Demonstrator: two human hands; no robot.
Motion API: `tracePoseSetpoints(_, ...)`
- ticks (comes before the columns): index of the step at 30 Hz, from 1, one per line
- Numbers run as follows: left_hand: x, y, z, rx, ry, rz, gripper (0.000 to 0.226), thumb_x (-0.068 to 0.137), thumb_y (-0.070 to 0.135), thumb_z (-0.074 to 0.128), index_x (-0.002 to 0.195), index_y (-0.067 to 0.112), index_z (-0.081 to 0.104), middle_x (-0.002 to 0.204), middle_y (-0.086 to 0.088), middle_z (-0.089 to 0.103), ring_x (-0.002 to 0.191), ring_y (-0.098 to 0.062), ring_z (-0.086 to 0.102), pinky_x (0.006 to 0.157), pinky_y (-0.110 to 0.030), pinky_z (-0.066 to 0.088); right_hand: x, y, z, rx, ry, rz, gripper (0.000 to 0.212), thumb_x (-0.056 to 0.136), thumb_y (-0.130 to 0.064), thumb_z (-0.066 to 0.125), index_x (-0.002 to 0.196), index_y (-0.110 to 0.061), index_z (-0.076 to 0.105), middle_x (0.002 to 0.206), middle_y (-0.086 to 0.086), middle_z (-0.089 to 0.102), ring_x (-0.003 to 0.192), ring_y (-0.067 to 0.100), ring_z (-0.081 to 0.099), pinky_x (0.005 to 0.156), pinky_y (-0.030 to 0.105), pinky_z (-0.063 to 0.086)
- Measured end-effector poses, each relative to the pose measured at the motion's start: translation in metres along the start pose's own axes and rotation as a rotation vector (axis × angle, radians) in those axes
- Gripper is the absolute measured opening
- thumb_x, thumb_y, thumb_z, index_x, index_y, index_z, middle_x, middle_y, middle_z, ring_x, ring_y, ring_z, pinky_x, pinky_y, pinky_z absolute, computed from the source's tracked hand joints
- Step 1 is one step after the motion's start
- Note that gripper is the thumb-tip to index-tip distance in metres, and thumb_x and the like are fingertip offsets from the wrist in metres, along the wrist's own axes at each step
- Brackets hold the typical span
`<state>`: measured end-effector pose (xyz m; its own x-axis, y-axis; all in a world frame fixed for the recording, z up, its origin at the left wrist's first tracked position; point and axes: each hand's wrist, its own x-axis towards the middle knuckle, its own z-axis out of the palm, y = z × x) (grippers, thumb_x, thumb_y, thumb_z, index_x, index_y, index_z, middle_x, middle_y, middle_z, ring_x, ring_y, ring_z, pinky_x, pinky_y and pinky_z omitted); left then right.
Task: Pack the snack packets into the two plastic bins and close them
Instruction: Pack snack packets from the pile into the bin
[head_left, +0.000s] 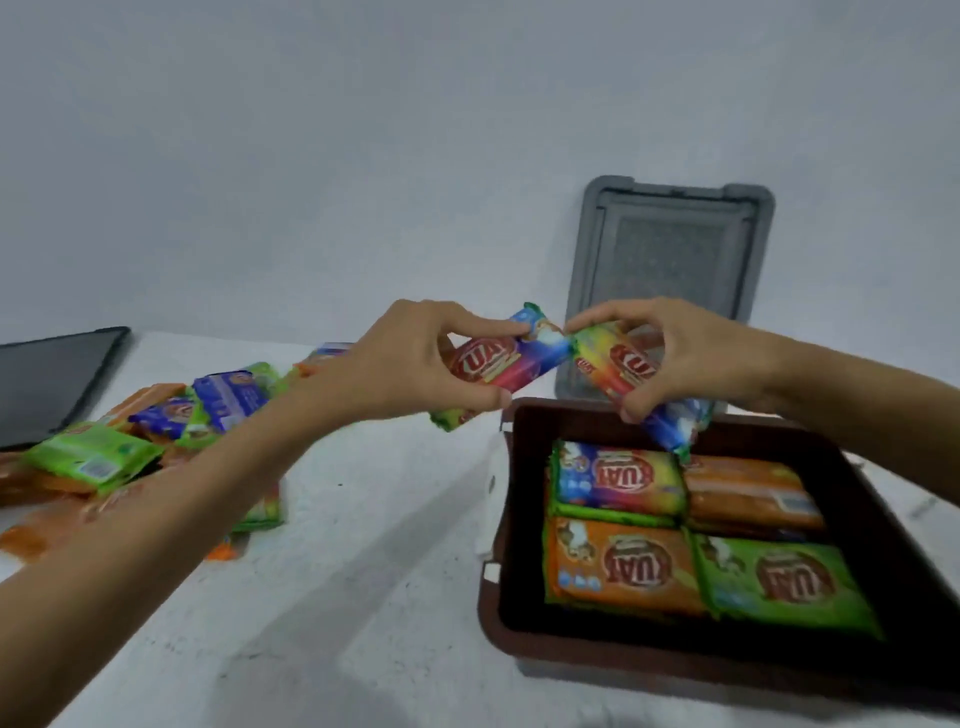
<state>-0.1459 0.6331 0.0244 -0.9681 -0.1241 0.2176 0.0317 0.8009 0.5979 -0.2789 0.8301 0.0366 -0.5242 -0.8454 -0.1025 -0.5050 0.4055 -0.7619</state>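
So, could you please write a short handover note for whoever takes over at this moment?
Left hand: fingers grip one packet above the table, beside the brown bin.
Right hand: fingers grip a second packet over the bin's far edge.
Done: four packets show on top inside the bin.
Left: pack both held packets and the loose pile at the table's left; fit the grey lid, now leaning on the wall behind the bin. Second bin not in view.
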Motion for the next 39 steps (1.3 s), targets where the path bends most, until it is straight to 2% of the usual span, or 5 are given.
tracePoseSetpoints(3, 0.007, 0.021, 0.034, -0.056, -0.134, 0.119, 0.058, 0.056, 0.049, 0.076, 0.112, 0.047, 0.061, 0.106, 0.011, 0.065, 0.089, -0.007, 0.063, 0.072, -0.022, 0.055, -0.037, 0.026, -0.015, -0.063, -0.036, 0.013, 0.074, 0.049, 0.001, 0.082, 0.105, -0.040, 0.056, 0.103, 0.001, 0.061, 0.091, 0.022, 0.064, 0.076, 0.028, 0.057)
tracePoseSetpoints(7, 0.012, 0.037, 0.075, 0.040, -0.292, 0.239, 0.059, 0.058, 0.048, 0.073, 0.116, 0.047, 0.059, 0.114, 0.015, 0.060, 0.099, 0.000, 0.058, 0.084, -0.019, 0.048, -0.071, 0.064, -0.022, -0.349, -0.081, 0.091, 0.077, 0.037, -0.031, 0.074, 0.100, -0.061, 0.039, 0.108, -0.011, 0.036, 0.105, 0.013, 0.047, 0.087, 0.024, 0.051)
tracePoseSetpoints(16, 0.000, 0.039, 0.133, 0.385, -0.541, 0.288, 0.062, 0.073, 0.045, 0.070, 0.130, 0.046, 0.046, 0.139, 0.017, 0.039, 0.125, -0.005, 0.035, 0.102, -0.019, 0.030, -0.087, 0.115, 0.005, -0.620, -0.312, 0.088, 0.091, 0.060, -0.012, 0.083, 0.132, -0.043, 0.038, 0.115, -0.018, 0.018, 0.119, 0.005, 0.024, 0.112, 0.031, 0.030)
tracePoseSetpoints(28, 0.005, 0.043, 0.133, 0.543, -0.648, 0.331, 0.061, 0.082, 0.041, 0.064, 0.136, 0.047, 0.036, 0.147, 0.014, 0.027, 0.132, -0.007, 0.030, 0.104, -0.030, 0.038, -0.090, 0.112, 0.001, -0.823, -0.358, -0.108, 0.078, 0.078, -0.026, 0.072, 0.139, -0.040, 0.026, 0.141, -0.012, 0.026, 0.129, 0.005, 0.024, 0.106, 0.019, 0.028)
tracePoseSetpoints(39, 0.006, 0.043, 0.145, 0.396, -0.489, 0.396, 0.052, 0.079, 0.042, 0.068, 0.128, 0.036, 0.053, 0.139, 0.018, 0.043, 0.127, 0.000, 0.038, 0.095, -0.014, 0.033, -0.092, 0.118, 0.013, -0.707, -0.178, -0.087, 0.064, 0.078, -0.041, 0.070, 0.134, -0.035, 0.039, 0.133, -0.011, 0.041, 0.124, 0.007, 0.035, 0.108, 0.024, 0.032)
